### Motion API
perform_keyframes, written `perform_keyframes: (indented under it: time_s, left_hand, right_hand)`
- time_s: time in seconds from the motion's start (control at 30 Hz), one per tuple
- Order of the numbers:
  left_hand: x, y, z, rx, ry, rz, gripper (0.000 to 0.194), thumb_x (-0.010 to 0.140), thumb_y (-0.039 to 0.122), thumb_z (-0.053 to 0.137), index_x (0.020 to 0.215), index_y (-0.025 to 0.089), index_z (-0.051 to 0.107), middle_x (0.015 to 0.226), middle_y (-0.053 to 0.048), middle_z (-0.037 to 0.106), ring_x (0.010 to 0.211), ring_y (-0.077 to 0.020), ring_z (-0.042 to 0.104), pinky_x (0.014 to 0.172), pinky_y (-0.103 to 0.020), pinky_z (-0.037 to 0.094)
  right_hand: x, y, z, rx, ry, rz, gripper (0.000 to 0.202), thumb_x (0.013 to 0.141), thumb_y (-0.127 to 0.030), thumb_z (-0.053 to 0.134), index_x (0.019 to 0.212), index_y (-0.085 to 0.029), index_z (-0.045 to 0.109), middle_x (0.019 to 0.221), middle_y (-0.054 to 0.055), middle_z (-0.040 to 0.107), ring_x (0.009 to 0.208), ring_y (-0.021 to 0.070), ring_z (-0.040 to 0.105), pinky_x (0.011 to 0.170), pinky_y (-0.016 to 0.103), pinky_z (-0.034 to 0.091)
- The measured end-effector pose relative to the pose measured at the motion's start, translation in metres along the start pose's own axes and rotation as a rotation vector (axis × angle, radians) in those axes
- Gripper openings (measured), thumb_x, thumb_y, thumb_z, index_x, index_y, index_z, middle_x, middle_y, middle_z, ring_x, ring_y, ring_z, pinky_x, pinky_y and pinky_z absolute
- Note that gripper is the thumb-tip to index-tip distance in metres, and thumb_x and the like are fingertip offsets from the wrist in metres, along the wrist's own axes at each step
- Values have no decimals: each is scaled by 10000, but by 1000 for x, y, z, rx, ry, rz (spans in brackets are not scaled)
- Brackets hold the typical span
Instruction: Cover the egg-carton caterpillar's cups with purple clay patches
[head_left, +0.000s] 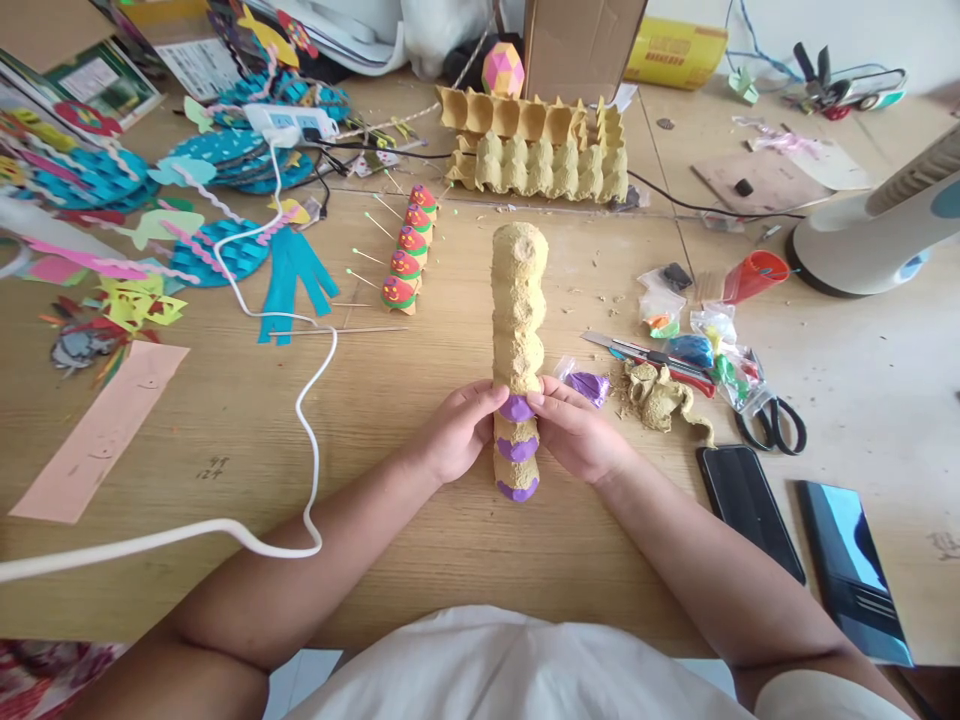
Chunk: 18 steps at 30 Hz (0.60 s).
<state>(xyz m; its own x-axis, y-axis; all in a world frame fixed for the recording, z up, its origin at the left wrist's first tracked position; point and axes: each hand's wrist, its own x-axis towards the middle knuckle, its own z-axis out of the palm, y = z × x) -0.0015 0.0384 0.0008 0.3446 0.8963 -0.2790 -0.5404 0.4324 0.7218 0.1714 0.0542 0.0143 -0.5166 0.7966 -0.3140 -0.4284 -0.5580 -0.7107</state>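
Note:
Between both hands is an egg carton strip [517,300], a tan row of bumps running away from me. Purple clay [517,449] covers parts of its nearest bumps. My left hand [466,428] grips the strip's left side, thumb at the edge of a purple patch. From the right, my right hand [581,430] holds the same strip, its thumb on that patch too. The undersides of the fingers are hidden. A small bag of purple clay [587,386] lies just beyond my right hand. Farther left stands a painted caterpillar strip [409,250] with red faces and pins.
Right of my hands lie a utility knife [660,358], torn carton scraps [660,395], scissors [780,425] and a black phone [750,510]. A white cable [311,430] winds across the left side. Egg cartons [551,165] stand at the back. A white lamp base [847,245] is far right.

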Motion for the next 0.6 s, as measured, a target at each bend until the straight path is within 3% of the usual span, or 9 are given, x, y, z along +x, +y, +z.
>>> perform_keyframes:
  time_s: [0.27,0.53,0.6]
  left_hand:
    - [-2,3,2,-9,25,-33,304,737,410,895,880,165,784,773,-39,678,689,-152,599,628,-266,491]
    - [1,1,-1,-6,-18,-44,419,811,581,794,948,186,779,845,-79,742,747,-218,658,693,-341,533]
    - [2,1,-3,-8,-12,-50,393,834,560,773,967,190,779,881,-81,760,765,-224,672,720,-350,538]
  right_hand:
    - [1,3,-3,-6,6,27,351,722,-402,939,789,-191,665,772,-17,668,683,114,587,660,253,463]
    - [2,2,-4,27,-5,20,329,746,-404,922,778,-193,671,761,-13,662,696,131,592,672,266,469]
    - [2,2,-5,20,-1,17,329,743,-409,923,781,-194,676,770,-11,664,701,133,593,673,267,468]
